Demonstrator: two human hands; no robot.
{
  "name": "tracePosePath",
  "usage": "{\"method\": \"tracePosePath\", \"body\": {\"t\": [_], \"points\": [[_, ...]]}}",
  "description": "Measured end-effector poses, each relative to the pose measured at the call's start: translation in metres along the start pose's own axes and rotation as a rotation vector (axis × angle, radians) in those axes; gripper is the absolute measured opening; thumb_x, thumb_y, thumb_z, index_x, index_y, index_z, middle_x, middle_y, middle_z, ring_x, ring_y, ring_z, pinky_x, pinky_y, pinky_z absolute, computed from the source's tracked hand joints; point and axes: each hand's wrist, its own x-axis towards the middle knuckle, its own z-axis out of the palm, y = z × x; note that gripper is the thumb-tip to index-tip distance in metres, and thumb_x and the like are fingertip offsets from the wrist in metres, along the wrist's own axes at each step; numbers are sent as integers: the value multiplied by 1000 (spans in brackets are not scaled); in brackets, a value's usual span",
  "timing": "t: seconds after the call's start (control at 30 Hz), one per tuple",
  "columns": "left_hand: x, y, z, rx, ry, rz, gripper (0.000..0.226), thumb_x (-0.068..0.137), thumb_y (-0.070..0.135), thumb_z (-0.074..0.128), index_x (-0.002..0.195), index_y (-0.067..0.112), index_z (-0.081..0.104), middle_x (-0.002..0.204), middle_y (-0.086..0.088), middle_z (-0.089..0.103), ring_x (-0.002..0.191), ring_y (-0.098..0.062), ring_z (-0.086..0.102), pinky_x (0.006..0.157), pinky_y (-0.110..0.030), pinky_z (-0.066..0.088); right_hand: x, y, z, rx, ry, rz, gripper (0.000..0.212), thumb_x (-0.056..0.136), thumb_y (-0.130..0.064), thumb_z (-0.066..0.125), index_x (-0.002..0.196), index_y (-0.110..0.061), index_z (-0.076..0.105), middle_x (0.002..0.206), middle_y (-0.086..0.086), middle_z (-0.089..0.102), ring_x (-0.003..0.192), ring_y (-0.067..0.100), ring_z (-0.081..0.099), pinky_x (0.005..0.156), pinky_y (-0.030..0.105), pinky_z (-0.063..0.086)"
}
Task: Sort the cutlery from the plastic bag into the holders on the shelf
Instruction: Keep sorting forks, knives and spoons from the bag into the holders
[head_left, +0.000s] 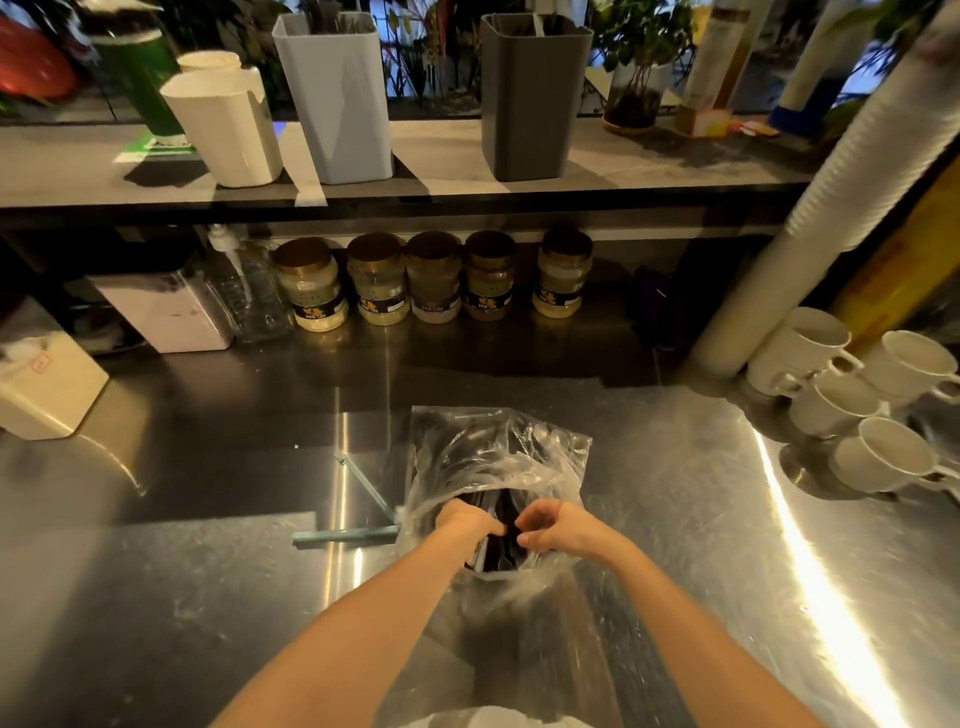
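A clear plastic bag (493, 457) lies on the steel counter, with dark cutlery (497, 551) showing in its open mouth. My left hand (467, 522) is closed on a bundle of that dark cutlery at the mouth. My right hand (550, 527) pinches the bag's edge beside it. On the shelf above stand three holders: a white one (226, 130), a light blue one (337, 98) and a dark grey one (530, 98). Dark utensils stick up in the blue and grey holders.
Two pale green strips (353, 535) lie on the steel counter (208, 597) left of the bag. Several jars (431, 275) line the back under the shelf. White mugs (852, 395) and a tall stack of cups (831, 208) stand at the right. A white box (47, 384) sits at the left.
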Motion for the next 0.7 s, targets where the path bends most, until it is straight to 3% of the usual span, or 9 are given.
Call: {"method": "tracePosePath", "body": {"t": [0.1,0.17,0.33,0.5,0.6,0.63,0.7], "points": [[-4,-6,-7,-54,-125,30,54,86,21,68,133,2,48,136,-14,50,125,-28,49,99,-34,42,-3,3,4,11,30,-6,29,87,-12,66,115,-11,60,98,1,62,75,4,59,64,11,50],[-2,-12,-7,-97,-180,31,53,84,21,70,130,3,53,135,-14,52,124,-29,50,102,-38,42,-5,2,7,3,32,-18,35,86,-9,66,121,-7,58,96,3,60,73,4,57,59,9,46],[40,-25,1,-225,-284,-57,65,74,17,78,132,6,50,133,-17,52,123,-35,48,103,-48,41,-8,-4,11,-1,19,-42,57,85,-7,67,137,-10,43,91,-2,59,75,6,58,67,15,51],[44,-26,-8,-326,-345,-71,78,54,18,87,124,6,55,132,-14,54,121,-33,51,104,-46,41,-12,-8,12,-42,18,-68,59,86,-14,66,140,-13,41,86,-9,59,78,4,58,66,13,46],[-2,-17,-28,-449,-357,-15,18,79,11,71,95,3,64,102,-13,66,104,-30,60,99,-41,45,-15,-10,13,-22,10,-77,64,86,-15,67,142,-13,37,88,-9,61,81,0,57,69,15,44],[-6,-16,-30,-516,-379,-11,8,85,9,64,90,2,64,89,-13,67,93,-29,62,94,-40,48,-16,-11,14,-25,5,-80,66,85,-17,68,143,-14,36,90,-8,61,82,1,57,68,14,44],[-10,-12,-32,-657,-426,-22,10,90,5,56,87,-3,60,71,-12,62,70,-24,59,72,-38,56,-17,-14,15,-44,-15,-81,70,84,-22,70,144,-17,33,96,-7,60,86,2,57,69,14,45]]}}
